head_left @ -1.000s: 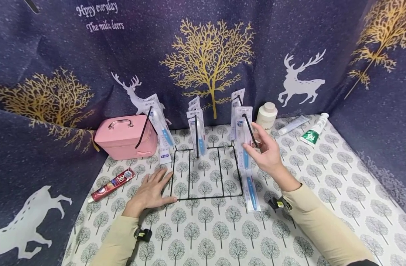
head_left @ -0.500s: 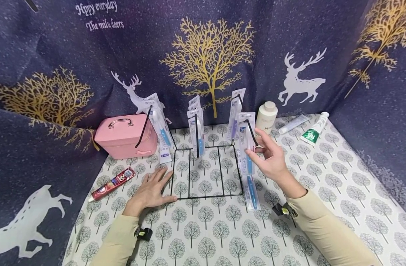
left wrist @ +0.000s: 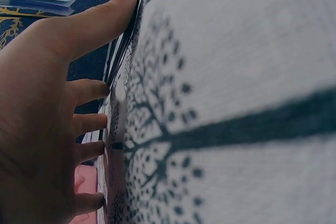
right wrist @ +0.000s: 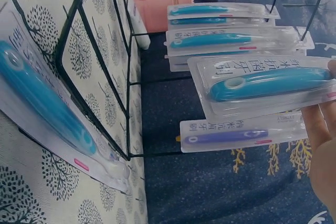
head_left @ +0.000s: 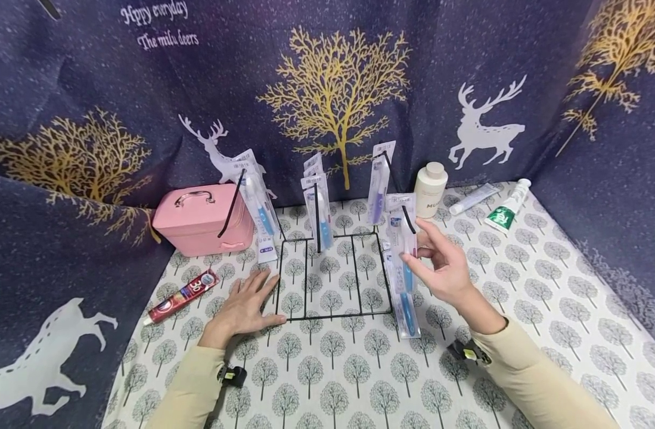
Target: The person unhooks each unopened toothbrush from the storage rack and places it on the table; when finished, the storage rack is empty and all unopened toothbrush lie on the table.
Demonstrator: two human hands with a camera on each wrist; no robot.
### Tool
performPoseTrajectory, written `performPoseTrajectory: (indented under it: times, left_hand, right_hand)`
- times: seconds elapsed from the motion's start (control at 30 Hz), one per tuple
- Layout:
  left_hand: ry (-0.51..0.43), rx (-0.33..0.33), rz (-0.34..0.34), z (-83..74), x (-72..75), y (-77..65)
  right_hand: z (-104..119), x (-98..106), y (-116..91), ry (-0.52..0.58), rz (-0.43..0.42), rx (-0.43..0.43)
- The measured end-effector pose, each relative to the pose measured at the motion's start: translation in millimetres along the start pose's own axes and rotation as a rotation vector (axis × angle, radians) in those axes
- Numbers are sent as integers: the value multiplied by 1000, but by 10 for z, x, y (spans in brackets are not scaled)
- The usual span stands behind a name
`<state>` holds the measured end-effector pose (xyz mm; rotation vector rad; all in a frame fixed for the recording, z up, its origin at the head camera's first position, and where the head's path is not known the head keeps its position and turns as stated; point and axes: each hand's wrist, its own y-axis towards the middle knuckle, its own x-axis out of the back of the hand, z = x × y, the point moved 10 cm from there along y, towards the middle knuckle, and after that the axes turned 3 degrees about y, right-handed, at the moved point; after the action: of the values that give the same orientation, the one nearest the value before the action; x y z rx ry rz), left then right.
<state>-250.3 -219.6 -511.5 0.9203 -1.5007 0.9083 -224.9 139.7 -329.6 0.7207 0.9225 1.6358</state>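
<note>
My right hand (head_left: pixel 444 262) pinches the edge of a blue toothbrush (head_left: pixel 396 241) in a clear blister pack, close to the front end of the black wire rack's right hook. Behind it on that hook hangs a packaged purple toothbrush (head_left: pixel 378 190). On the cloth below lies another packaged blue toothbrush (right wrist: pixel 44 95), beside the rack's base (head_left: pixel 335 319). My left hand (head_left: pixel 244 307) rests flat with spread fingers, touching the left side of the base. Packaged blue toothbrushes hang from the left hook (head_left: pixel 260 202) and the middle hook (head_left: pixel 323 220).
A pink case (head_left: pixel 204 220) stands at the back left, with a red toothpaste tube (head_left: pixel 180 296) in front of it. A white bottle (head_left: pixel 431 189), a pale tube (head_left: pixel 473 199) and a green-and-white tube (head_left: pixel 508 205) are at the back right. A white tube (head_left: pixel 266 249) lies near the rack.
My right hand has drawn the packaged blue toothbrush forward along the right hook, toward its front end and away from the purple one. The left hand has stayed put.
</note>
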Motion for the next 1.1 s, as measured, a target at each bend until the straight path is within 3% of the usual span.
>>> performPoseTrajectory:
  times: [0.83,1.1]
  left_hand:
    - [-15,1,16,-11,16,-24]
    - [-7,4,14,-1,8,-16]
  right_hand:
    - [311,-67,-153,53,33,47]
    - [372,-63,-199,68,29,14]
